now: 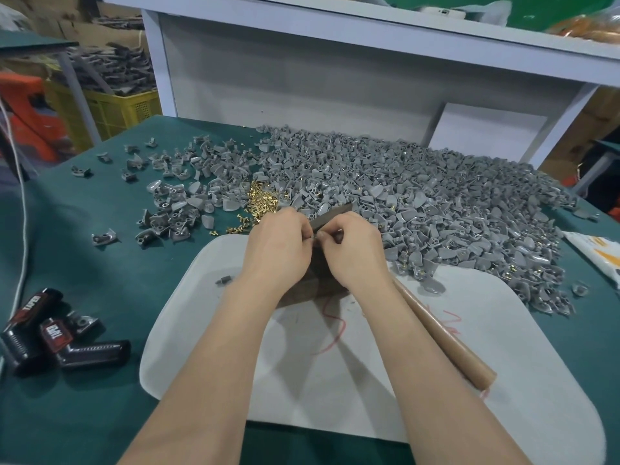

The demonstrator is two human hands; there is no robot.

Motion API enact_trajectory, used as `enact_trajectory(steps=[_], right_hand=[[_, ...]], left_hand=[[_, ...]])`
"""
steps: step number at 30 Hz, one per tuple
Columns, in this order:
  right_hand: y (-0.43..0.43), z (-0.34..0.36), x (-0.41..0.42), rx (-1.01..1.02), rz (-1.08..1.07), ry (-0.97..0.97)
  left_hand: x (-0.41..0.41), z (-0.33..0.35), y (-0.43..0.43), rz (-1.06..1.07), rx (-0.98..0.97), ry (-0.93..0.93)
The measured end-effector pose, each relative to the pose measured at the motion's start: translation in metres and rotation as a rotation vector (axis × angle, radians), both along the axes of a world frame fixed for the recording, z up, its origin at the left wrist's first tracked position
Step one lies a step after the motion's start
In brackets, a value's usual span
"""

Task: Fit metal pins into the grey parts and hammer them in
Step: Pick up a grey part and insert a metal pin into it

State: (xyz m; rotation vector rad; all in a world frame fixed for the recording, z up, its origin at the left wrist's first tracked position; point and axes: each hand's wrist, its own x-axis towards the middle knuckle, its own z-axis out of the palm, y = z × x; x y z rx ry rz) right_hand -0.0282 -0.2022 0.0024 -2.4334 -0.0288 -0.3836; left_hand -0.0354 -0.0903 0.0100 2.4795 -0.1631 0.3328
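My left hand (pixel 278 245) and my right hand (pixel 352 250) meet over a dark wooden block (pixel 327 280) on the white board (pixel 335 380). Their fingertips pinch a small grey part (pixel 315 237) between them; most of it is hidden by the fingers. A huge heap of grey parts (pixel 419 203) covers the green table behind. A little pile of brass pins (pixel 260 199) lies just beyond my left hand. The wooden hammer handle (pixel 443 333) lies on the board under my right forearm; its head is hidden.
A scatter of grey parts (pixel 174 196) lies at the left, one single piece (pixel 224 280) on the board. Black and red tool cases (pixel 50 337) sit at the near left by a white cable (pixel 23 229). A white shelf unit (pixel 302 78) stands behind.
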Motion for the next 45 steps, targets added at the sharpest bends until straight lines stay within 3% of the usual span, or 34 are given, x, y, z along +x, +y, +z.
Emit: enact_trajectory(steps=[11, 14, 17, 20, 23, 27, 31, 35, 38, 40, 43, 45], right_hand=[[0.002, 0.012, 0.002, -0.171, -0.005, 0.08], [-0.008, 0.016, 0.001, -0.061, 0.047, 0.082], [-0.036, 0.018, -0.006, 0.01, -0.084, 0.031], [-0.053, 0.013, -0.01, -0.216, -0.134, 0.266], [-0.051, 0.006, -0.006, -0.227, -0.098, 0.391], [-0.057, 0.004, 0.0, -0.187, -0.098, 0.31], [-0.07, 0.015, -0.01, 0.07, -0.084, 0.199], [-0.074, 0.025, -0.027, -0.045, 0.015, 0.02], [-0.065, 0.031, -0.047, 0.013, 0.014, -0.219], [-0.06, 0.032, -0.055, -0.069, 0.096, -0.229], [-0.051, 0.03, -0.06, -0.236, 0.179, -0.067], [-0.049, 0.034, -0.058, -0.19, 0.151, -0.21]], left_hand=[[0.0, 0.0, 0.0, 0.005, 0.008, 0.004], [-0.001, 0.0, 0.001, 0.012, -0.003, 0.004], [-0.001, 0.0, 0.001, 0.005, 0.006, 0.004], [0.0, 0.0, 0.001, 0.012, 0.014, 0.012], [-0.001, 0.0, 0.0, 0.028, -0.005, 0.037], [-0.001, 0.002, 0.001, 0.042, -0.009, 0.052], [-0.001, 0.002, 0.001, 0.06, 0.008, 0.043], [-0.001, 0.002, 0.0, 0.057, 0.006, 0.04], [0.0, 0.002, 0.001, 0.04, 0.027, 0.036], [0.001, 0.001, 0.001, 0.042, 0.026, 0.039], [0.002, 0.0, 0.002, 0.043, 0.025, 0.044], [0.001, -0.001, 0.003, 0.035, 0.01, 0.031]])
